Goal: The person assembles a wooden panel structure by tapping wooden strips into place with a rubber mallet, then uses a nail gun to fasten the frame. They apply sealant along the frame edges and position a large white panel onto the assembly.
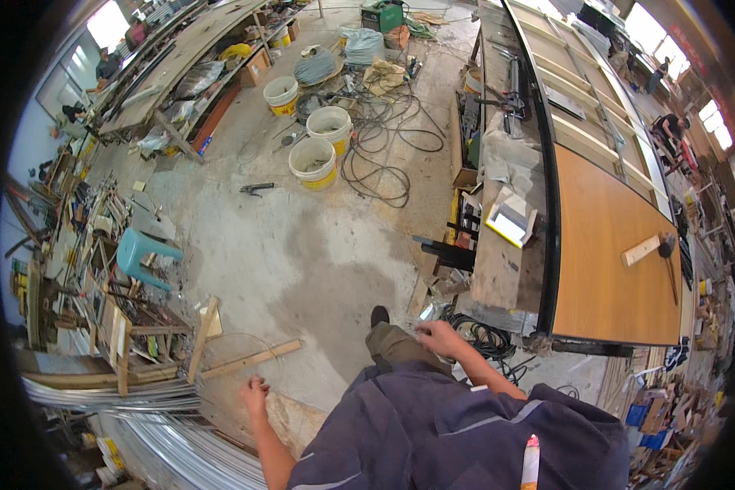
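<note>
The left hand (255, 390) hung low over the concrete floor (302, 245), fingers curled loosely inward; whether its grip held anything could not be told, though a thin wire loop (237, 343) arced just above it. The right hand (439, 335) rested near the raised knee, fingers part-closed, with nothing clearly in its grip. The nearest workpiece was a wooden batten (251, 359), lying on the floor just ahead of the left hand. Its long axis ran left-low to right-high, and the left hand was plainly the nearer one. A bundle of bright metal rods (139, 400) lay to the left of that hand.

Three white buckets (314, 162) with yellow bands stood well ahead on the floor, beside coiled black cable (380, 175). A flat white-and-yellow box (510, 219) lay on the desk (498, 269) to the right. A turquoise plastic stool (143, 257) stood at the left.
</note>
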Demonstrator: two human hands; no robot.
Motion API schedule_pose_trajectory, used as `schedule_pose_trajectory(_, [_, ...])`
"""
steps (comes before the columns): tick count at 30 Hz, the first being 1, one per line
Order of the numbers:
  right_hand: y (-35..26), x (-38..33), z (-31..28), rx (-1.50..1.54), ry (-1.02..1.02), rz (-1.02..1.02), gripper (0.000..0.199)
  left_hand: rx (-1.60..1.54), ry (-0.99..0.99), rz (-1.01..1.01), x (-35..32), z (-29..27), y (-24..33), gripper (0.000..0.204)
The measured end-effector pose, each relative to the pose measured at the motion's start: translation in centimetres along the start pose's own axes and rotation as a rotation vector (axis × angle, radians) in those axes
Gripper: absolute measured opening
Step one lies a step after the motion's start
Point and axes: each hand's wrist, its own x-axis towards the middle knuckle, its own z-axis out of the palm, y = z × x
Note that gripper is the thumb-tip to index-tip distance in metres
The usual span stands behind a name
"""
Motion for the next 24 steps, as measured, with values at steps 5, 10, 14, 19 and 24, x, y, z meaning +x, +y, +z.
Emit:
schedule_pose_trajectory(5, [-3.2, 11.1, -9.4, 0.267, 0.194, 0.14, 0.034, 0.351, -0.273, -0.012, 2.2, 10.0, 1.4, 0.033])
schedule_pose_trajectory(10, [-8.1, 17.0, -20.6, 0.413, 0.429, 0.173, 0.038, 0.965, -0.498, 0.382, 10.1, 13.6, -0.6, 0.037])
schedule_pose_trajectory(14, [-4.5, 21.5, -24.3, 0.486, 0.571, 0.24, 0.039, 0.952, -0.672, 0.284, 18.2, 19.4, 8.9, 0.038])
schedule_pose_trajectory(19, [-2.9, 30.0, -26.6, 0.543, 0.569, 0.388, 0.038, 0.921, -0.702, 0.24, 24.8, 32.6, 28.9, 0.037])
schedule_pose_trajectory(24, [-4.8, 40.6, -30.9, 0.575, 0.529, 0.503, 0.039, 0.69, -0.726, 0.046, 37.2, 44.9, 38.8, 0.036])
